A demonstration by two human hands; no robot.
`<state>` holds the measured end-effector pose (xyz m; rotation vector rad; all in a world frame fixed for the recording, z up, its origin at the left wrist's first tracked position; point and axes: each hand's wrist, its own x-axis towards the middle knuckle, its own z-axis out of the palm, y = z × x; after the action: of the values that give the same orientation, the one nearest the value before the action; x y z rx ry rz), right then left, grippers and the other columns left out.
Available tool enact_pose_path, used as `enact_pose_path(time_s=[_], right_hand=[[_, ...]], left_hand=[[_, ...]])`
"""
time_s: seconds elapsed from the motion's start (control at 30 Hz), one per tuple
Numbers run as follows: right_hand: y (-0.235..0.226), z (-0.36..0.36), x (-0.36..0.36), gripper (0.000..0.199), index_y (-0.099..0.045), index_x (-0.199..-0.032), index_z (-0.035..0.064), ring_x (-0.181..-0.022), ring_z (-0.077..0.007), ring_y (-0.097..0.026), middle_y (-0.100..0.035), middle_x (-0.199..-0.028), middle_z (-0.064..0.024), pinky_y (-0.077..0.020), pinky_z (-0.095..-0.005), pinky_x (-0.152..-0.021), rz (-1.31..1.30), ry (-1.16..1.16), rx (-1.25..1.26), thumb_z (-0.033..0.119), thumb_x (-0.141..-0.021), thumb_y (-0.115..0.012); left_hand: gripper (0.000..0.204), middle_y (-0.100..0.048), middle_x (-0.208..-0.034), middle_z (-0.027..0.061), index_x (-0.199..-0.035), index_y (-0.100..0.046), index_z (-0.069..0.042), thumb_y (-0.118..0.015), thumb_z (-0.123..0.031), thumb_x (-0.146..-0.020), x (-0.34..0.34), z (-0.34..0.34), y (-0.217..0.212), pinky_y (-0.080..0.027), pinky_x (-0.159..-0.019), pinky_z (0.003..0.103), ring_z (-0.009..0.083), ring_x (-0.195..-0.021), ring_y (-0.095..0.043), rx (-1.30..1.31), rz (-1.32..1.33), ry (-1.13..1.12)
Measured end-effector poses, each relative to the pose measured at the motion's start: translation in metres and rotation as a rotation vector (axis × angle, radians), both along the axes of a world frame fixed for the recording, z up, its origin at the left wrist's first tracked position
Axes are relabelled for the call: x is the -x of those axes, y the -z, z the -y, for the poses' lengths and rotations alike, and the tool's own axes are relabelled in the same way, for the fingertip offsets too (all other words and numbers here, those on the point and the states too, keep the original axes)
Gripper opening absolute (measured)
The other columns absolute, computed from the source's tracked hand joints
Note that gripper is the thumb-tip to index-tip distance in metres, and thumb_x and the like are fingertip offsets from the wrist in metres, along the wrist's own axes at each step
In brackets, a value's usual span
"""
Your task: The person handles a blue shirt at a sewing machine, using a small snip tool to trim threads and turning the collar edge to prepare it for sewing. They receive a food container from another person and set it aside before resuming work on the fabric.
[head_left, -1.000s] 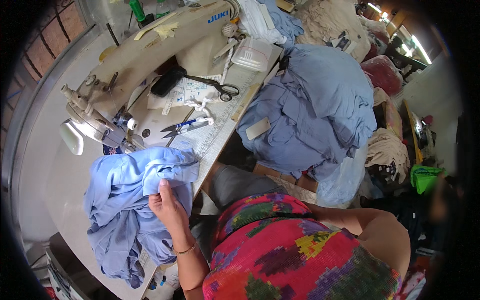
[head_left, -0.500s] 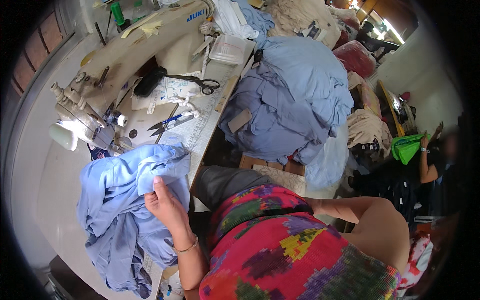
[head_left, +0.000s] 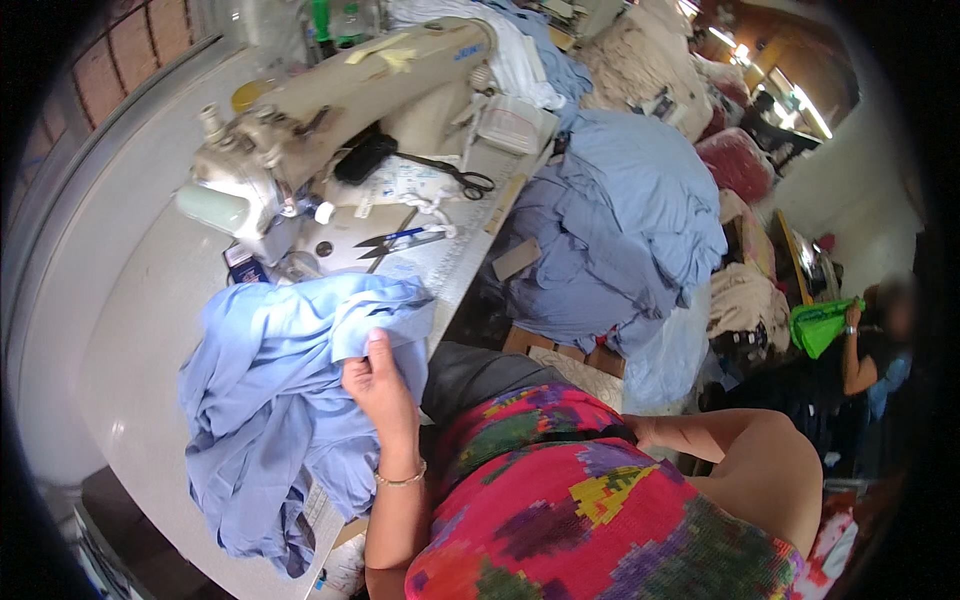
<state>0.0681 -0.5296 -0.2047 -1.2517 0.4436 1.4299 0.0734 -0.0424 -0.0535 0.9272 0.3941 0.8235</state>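
My left hand (head_left: 383,390) pinches the edge of a light blue garment (head_left: 275,345), thumb on top and the other fingers underneath or curled out of sight. The cloth lies crumpled on the sewing table (head_left: 130,400), its lower folds hanging toward the front edge. Just beyond it stands a sewing machine (head_left: 400,85), with its needle area close to the cloth. My right hand (head_left: 642,430) is at my waist, mostly hidden by my forearm and patterned top, so its fingers cannot be made out.
Blue-handled thread snips (head_left: 400,240), black scissors (head_left: 470,182) and a clear plastic box (head_left: 508,125) lie on the table. Right of it rises a large pile of blue garments (head_left: 630,210). Farther right, another person holds bright green cloth (head_left: 822,325).
My view has shifted, so the table and machine appear farther right and lower. My left hand keeps its pinch on the garment, which looks almost unchanged.
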Motion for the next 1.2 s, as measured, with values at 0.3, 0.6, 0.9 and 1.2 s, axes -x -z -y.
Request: enact_pose_path(time_s=[0.3,0.6,0.9,1.2], right_hand=[[-0.030,-0.001,-0.019,0.028,-0.053,-0.110,0.0026,-0.097,-0.0163,-0.054,-0.057,-0.110,-0.0102,-0.0420,-0.0306,-0.089,0.177,-0.378,0.287,0.011,-0.083,-0.054],[-0.035,-0.015,-0.033,0.026,-0.054,-0.106,0.0033,-0.094,-0.0166,-0.054,-0.057,-0.106,-0.0100,-0.0423,-0.0305,-0.085,0.260,-0.544,0.415,0.013,-0.083,-0.054],[-0.038,-0.030,-0.043,0.024,-0.056,-0.103,0.0040,-0.090,-0.0169,-0.054,-0.058,-0.103,-0.0098,-0.0426,-0.0305,-0.082,0.323,-0.670,0.478,0.015,-0.082,-0.053],[-0.040,-0.033,-0.057,0.022,-0.057,-0.100,0.0047,-0.086,-0.0172,-0.055,-0.059,-0.099,-0.0096,-0.0430,-0.0305,-0.078,0.365,-0.776,0.519,0.017,-0.082,-0.053]], left_hand=[[0.013,-0.058,-0.084,-0.0003,-0.090,-0.059,0.000,-0.055,-0.011,-0.087,0.000,0.003,0.005,-0.039,-0.067,0.020,0.0053,-0.074,-0.048,-0.006,-0.045,0.019],[0.014,-0.058,-0.082,-0.0006,-0.089,-0.060,0.000,-0.054,-0.012,-0.087,0.001,0.001,-0.003,-0.039,-0.067,0.020,0.0052,-0.073,-0.048,-0.061,-0.042,-0.015],[0.015,-0.057,-0.080,-0.0011,-0.087,-0.060,0.000,-0.054,-0.014,-0.087,0.001,-0.002,0.004,-0.038,-0.065,0.021,0.0051,-0.072,-0.047,-0.053,-0.113,0.009],[0.014,-0.058,-0.081,-0.0012,-0.086,-0.060,0.000,-0.054,-0.013,-0.087,-0.001,-0.001,0.002,-0.038,-0.065,0.021,0.0051,-0.071,-0.047,-0.062,-0.110,0.002]])
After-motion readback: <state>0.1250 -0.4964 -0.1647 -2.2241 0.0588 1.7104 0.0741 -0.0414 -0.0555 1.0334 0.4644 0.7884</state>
